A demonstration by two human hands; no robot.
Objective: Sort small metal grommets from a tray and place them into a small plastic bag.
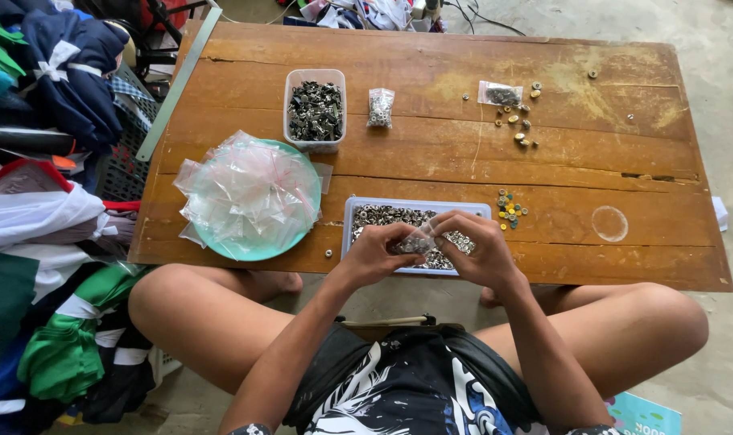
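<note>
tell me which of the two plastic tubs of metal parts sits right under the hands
The wide shallow tub of silvery rings at the table's near edge, just beneath both hands. The other, a taller square tub of dark parts, stands farther back beside the small filled bag.

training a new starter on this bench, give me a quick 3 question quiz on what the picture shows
1. True or false: both hands hold one small clear bag between them.
2. What fills the teal plate? A) clear plastic bags B) buttons C) cloth
3. Which container do the hands hover over?

Key
1. True: left hand and right hand pinch it together.
2. A: a heap of clear plastic bags.
3. The shallow blue tray of silver metal parts, not the clear tub of dark parts.
</note>
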